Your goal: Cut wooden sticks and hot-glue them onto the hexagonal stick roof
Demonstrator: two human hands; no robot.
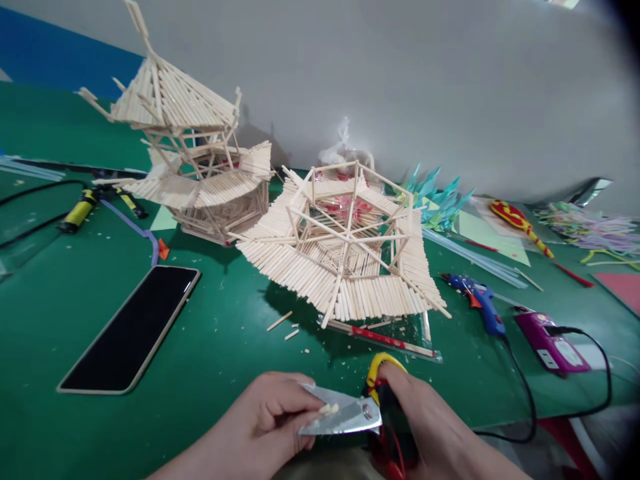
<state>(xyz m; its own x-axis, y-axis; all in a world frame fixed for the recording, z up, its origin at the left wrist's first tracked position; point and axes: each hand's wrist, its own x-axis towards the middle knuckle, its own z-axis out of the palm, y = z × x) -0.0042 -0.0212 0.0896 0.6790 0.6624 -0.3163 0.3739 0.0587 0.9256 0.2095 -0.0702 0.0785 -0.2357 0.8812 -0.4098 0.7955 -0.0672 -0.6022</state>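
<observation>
My right hand (425, 420) is closed round the yellow and red handles of a pair of scissors (367, 412), whose blades point left and stand apart. In my left hand (273, 417), small wooden sticks (329, 409) are pinched, their pale ends showing between the blades. How many sticks there are I cannot tell. Just beyond my hands stands a wooden stick pavilion section (375, 297), with a sloping slatted roof and a hexagonal frame on top. Loose stick bits (291, 334) lie in front of it, beside a red and clear wrapper (380, 338).
A taller stick pagoda (195, 190) stands at the back left. A phone (133, 330) lies on the green table (220, 353). To the right are a blue glue gun (477, 303) and a purple power block (553, 340) with black cords. Teal folded paper (435, 197) sits behind.
</observation>
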